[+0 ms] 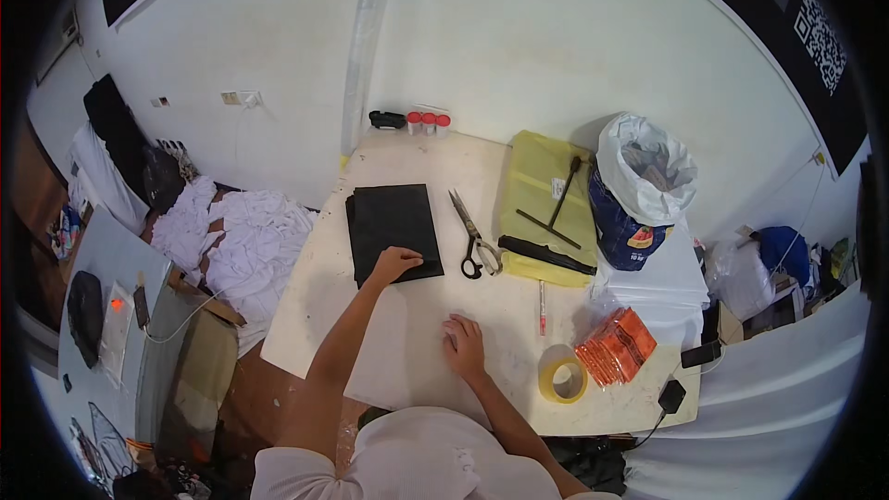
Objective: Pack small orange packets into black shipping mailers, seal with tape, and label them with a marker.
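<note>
A stack of folded black sheets [394, 218], perhaps plastic or cloth, lies left of the table's middle. Over its near edge, my left hand [396, 265] has its fingers drawn together, pinching at the top sheet. My right hand [463, 344] rests on the table in front of me, fingers loosely bent and apart, with nothing in it. Beyond it a pair of large scissors [470, 233] lies with black and metal handles toward me. To the right of the scissors is a yellow bag [537, 167] carrying a black T-shaped tool [560, 208] and a rolled black piece [546, 255].
A roll of yellow tape [563, 381], orange wrapped packets [618, 348] and a red-and-white pen-like stick [543, 310] lie at right. Behind them stands a blue-and-white sack [639, 194]. Red-lidded small containers [429, 123] line the wall. White cloth [259, 236] is heaped beyond the table's left edge.
</note>
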